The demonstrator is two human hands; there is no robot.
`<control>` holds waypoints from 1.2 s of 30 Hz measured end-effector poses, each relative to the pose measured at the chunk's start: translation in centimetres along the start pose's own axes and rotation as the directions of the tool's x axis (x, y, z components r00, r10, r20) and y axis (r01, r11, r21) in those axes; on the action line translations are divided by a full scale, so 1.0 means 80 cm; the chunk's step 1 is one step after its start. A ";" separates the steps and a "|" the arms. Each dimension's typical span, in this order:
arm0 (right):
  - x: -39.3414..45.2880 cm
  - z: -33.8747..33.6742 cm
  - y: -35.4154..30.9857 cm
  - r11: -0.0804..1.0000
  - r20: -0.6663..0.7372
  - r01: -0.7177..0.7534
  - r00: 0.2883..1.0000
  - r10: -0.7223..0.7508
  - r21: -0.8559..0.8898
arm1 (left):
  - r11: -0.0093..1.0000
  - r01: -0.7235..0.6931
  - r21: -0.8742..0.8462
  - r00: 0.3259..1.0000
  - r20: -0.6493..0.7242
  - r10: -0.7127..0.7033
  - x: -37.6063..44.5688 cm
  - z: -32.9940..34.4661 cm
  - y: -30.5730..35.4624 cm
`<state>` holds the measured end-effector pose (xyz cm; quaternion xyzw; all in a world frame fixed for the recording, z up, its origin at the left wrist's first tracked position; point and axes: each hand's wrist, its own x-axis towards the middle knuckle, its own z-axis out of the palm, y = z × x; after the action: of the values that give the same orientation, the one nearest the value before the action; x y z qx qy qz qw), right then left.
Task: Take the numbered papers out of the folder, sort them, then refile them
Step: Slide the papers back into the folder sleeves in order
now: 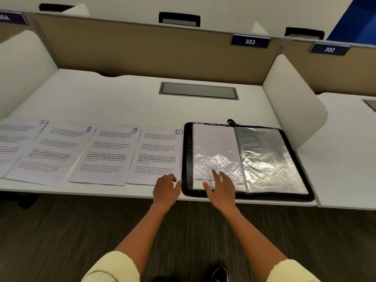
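Left of the folder [247,159] on the desk [126,104] lie the numbered papers in a row: sheet 7 [18,139], sheet 8 [50,153], sheet 9 [105,155], then sheet 10 [158,155] just beside the folder. The left hand [165,190] rests at sheet 10's near corner, fingers loosely curled, holding nothing. The right hand [220,189] lies on the open folder's left plastic sleeve [215,151], fingers straight and apart.

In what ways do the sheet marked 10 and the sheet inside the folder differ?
The sheet marked 10 lies bare on the desk, showing printed text; the sheet inside the folder sits under a shiny plastic sleeve and looks blank. The left hand is at the first sheet's corner, while the right hand rests on the second. Both are white paper.
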<state>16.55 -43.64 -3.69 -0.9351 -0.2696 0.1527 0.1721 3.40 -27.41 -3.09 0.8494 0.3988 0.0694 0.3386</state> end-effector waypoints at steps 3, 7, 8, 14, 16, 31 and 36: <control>-0.004 0.013 -0.041 0.999 -0.003 0.021 1.000 -0.021 -0.035 | 0.986 -0.098 0.135 0.991 -0.081 0.109 0.004 -0.026 -0.021; -0.006 0.029 -0.105 0.993 0.012 0.065 0.998 -0.064 -0.100 | 0.962 -0.110 0.251 0.987 -0.087 0.136 0.009 -0.064 -0.054; -0.006 0.035 -0.119 0.990 0.009 0.084 0.996 -0.084 -0.113 | 0.955 -0.116 0.273 0.985 -0.092 0.146 0.009 -0.072 -0.064; -0.004 0.063 -0.207 0.966 0.018 0.213 0.977 -0.212 -0.145 | 0.940 -0.068 0.334 0.982 -0.145 0.123 0.009 -0.133 -0.128; -0.001 0.073 -0.235 0.953 0.027 0.261 0.965 -0.260 -0.155 | 0.942 -0.022 0.336 0.984 -0.161 0.080 0.008 -0.153 -0.148; 0.055 0.194 -0.477 0.807 0.195 0.543 0.839 -0.508 -0.232 | 0.916 0.320 0.240 0.922 -0.302 -0.243 0.028 -0.298 -0.343; 0.085 0.232 -0.564 0.802 0.229 0.568 0.818 -0.527 -0.184 | 0.882 0.388 0.267 0.899 -0.321 -0.298 0.067 -0.358 -0.405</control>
<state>-5.32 0.48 -3.40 -0.8145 -0.5587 0.1398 0.0696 -24.55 5.99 -2.57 0.7908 0.5923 0.0567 0.1436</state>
